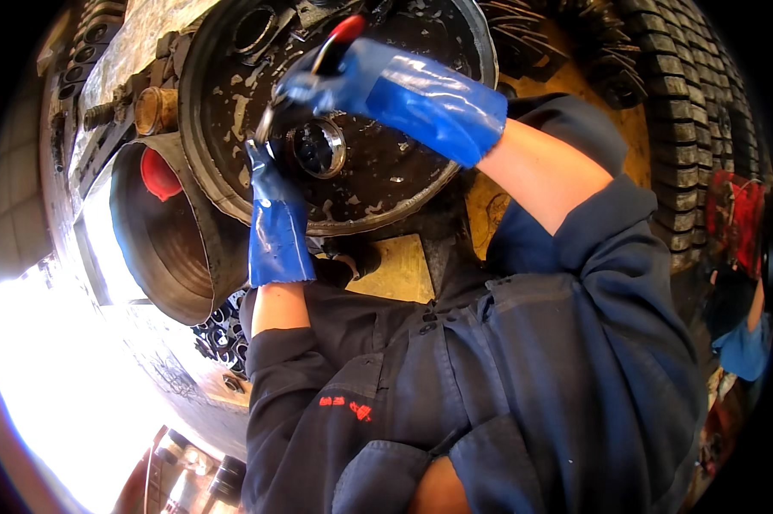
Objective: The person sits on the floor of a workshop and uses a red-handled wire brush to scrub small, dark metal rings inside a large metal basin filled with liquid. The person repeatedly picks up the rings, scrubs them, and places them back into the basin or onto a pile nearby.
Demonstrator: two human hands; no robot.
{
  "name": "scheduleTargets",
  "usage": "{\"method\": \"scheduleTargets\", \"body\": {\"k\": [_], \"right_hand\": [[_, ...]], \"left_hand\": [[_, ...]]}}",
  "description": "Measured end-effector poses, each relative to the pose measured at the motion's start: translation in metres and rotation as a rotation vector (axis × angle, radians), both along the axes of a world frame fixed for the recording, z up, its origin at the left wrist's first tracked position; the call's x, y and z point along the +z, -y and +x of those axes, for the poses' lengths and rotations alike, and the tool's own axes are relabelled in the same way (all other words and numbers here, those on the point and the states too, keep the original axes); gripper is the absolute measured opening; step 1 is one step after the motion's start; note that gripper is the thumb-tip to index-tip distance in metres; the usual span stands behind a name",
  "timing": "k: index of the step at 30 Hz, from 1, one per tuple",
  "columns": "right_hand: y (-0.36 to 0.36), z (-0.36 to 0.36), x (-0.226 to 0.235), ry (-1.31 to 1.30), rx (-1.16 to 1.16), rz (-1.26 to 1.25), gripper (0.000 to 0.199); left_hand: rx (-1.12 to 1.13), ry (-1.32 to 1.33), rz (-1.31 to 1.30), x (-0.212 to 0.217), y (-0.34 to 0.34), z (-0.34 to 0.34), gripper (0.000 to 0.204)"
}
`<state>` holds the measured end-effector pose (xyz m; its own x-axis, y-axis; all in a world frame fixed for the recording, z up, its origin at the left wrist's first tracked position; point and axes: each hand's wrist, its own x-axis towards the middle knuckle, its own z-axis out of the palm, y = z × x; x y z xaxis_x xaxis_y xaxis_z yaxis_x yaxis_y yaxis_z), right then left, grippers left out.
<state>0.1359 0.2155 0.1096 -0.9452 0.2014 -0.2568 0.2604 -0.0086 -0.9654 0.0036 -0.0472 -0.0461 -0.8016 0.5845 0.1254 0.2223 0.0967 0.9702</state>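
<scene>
A big round black metal drum (223, 94), wet and greasy, fills the upper middle. At its centre sits a shiny steel ring (321, 147) around a dark hole. My right hand (322, 81), in a blue rubber glove, is closed around a tool with a red-tipped handle (348, 28) just above that ring. My left hand (271, 176), also in a blue glove, reaches up from below and presses against the drum right beside the ring on its left. Its fingertips are dark with grease and partly hidden, so whether they grip anything is unclear.
A grey metal cylinder (176, 257) with a red cap (158, 175) inside lies left of the drum. A large treaded tyre (690, 120) on a yellow rim (575, 64) stands at the right. Another person's blue-gloved hand (746, 349) shows at the far right. Strong glare covers the lower left.
</scene>
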Motion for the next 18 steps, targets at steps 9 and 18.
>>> {"method": "scheduleTargets", "body": {"k": [9,18], "right_hand": [[-0.014,-0.020,-0.055,0.185,-0.108,0.154,0.032],[-0.003,-0.001,-0.039,0.072,-0.093,-0.022,0.039]], "left_hand": [[0.069,-0.697,-0.264,-0.048,0.022,-0.033,0.068],[0.438,0.496,0.224,0.012,-0.043,0.030,0.059]]}}
